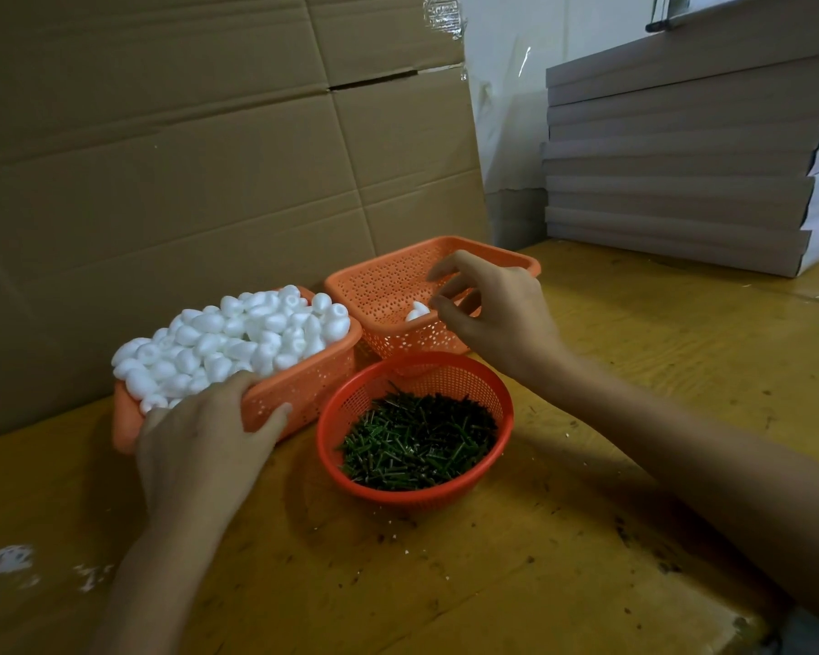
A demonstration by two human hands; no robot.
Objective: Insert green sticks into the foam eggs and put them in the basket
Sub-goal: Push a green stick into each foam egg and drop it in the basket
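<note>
On the wooden table, a single foam egg lies on the floor of the far orange basket; its long axis is unclear, being partly hidden by fingers. Just above it the right hand hovers palm down, fingers spread and loosely bent, holding nothing. The left hand straddles the rim of the near basket of heaped eggs, thumb on the outer wall, fingertips hidden, grip unclear. Green sticks lie every way in the round basket.
</note>
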